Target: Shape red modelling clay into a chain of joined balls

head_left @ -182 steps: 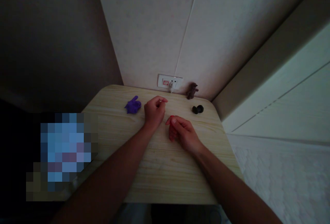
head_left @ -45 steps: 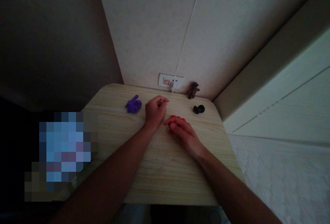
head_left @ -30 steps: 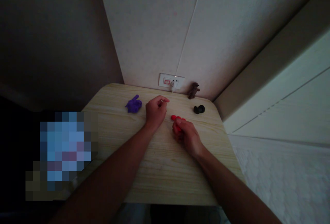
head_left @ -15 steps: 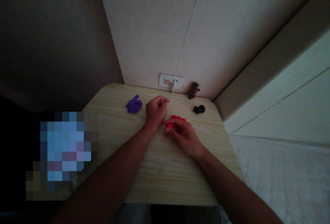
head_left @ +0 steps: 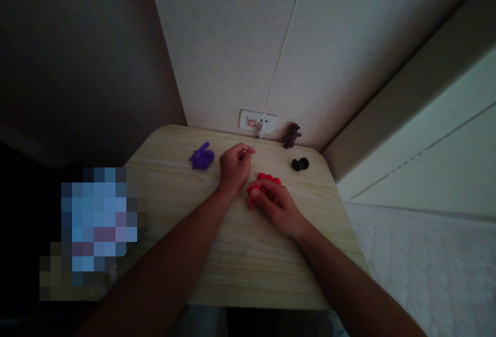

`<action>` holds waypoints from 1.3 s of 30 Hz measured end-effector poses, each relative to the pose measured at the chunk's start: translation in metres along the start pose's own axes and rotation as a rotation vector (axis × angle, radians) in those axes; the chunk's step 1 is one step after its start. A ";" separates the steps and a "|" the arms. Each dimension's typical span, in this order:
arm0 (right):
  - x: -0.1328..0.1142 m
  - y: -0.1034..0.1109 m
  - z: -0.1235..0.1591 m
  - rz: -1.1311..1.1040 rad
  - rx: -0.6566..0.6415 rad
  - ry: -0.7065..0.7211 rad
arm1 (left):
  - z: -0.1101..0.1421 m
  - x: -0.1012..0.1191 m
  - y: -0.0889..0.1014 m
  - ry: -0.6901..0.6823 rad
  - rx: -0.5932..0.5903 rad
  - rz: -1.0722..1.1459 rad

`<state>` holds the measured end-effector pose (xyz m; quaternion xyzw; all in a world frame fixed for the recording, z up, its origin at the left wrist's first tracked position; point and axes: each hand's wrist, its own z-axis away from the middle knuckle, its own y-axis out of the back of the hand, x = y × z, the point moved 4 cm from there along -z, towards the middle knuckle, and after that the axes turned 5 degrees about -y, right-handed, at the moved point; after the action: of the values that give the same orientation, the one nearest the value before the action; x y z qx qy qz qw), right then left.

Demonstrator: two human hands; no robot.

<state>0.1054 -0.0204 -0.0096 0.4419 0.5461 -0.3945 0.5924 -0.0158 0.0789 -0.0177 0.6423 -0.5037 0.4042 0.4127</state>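
Between the thumb and fingers of my right hand (head_left: 281,208) is a small red lump (head_left: 253,190), which looks like modelling clay. Just beyond its knuckles lies a row of red balls (head_left: 268,177) on the table, partly hidden by the hand. My left hand (head_left: 235,167) rests on the tabletop to the left of them, fingers loosely bent, the index finger reaching out and apart from the thumb. Nothing shows in it. A purple shaped lump (head_left: 202,156) lies farther left, not touched by either hand.
Light wooden table (head_left: 232,270) against the wall. A dark brown figurine (head_left: 291,136) stands at its back right edge, with a black two-lobed piece (head_left: 300,164) in front. A wall socket (head_left: 258,121) holds a white plug. A blurred-out patch (head_left: 98,223) covers the left side.
My right thumb has moved up onto the red lump, and the index finger has bent round it. More of the red balls behind shows. My left hand stays where it was.
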 end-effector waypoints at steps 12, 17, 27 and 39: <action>0.001 0.003 0.000 -0.062 0.059 0.055 | 0.000 0.002 0.000 0.021 -0.005 0.011; -0.001 0.002 -0.001 -0.105 0.074 0.038 | -0.001 0.001 0.000 0.003 -0.010 -0.014; 0.000 0.002 -0.002 -0.148 0.072 0.020 | 0.000 0.000 0.000 -0.002 -0.004 0.001; 0.013 0.001 -0.002 -0.305 0.105 -0.058 | 0.001 0.003 0.001 0.002 -0.007 0.002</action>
<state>0.1070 -0.0180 -0.0221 0.3726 0.5680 -0.5207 0.5171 -0.0159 0.0770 -0.0155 0.6401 -0.5051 0.4035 0.4150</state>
